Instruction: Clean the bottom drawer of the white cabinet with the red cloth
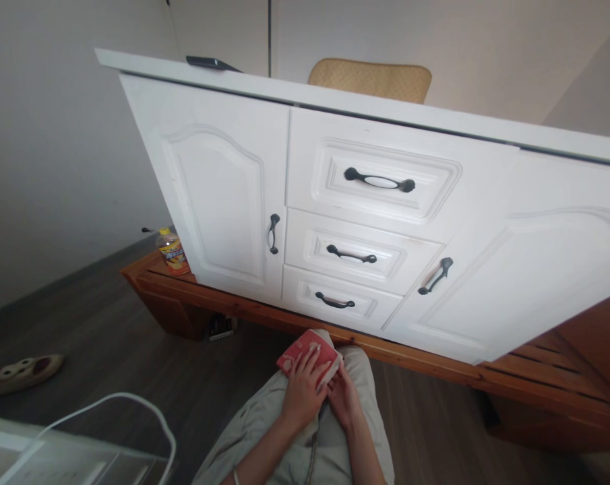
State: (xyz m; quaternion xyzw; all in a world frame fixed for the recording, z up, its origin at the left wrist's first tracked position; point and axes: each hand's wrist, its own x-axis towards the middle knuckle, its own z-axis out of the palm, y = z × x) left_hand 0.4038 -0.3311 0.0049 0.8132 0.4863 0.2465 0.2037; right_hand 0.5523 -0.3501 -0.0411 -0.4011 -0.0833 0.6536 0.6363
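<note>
A red rectangular packet point(307, 351) with a pale pattern lies tilted over my knees; whether it is a tissue pack or a small book I cannot tell. My left hand point(305, 385) is laid over its top face, fingers across the red cover and thumb hidden. At its right edge, where a whitish side shows, my right hand point(344, 394) grips it with bent fingers. Both forearms rest above my light grey trousers point(264, 411).
Ahead stands a white cabinet point(234, 202) with dark handles, on a brown wooden bench point(284, 313). A yellow-capped bottle point(173, 252) is at its left. A chair back point(370, 79) rises behind. Lower left are a white cable point(147, 404) and a shoe point(26, 374).
</note>
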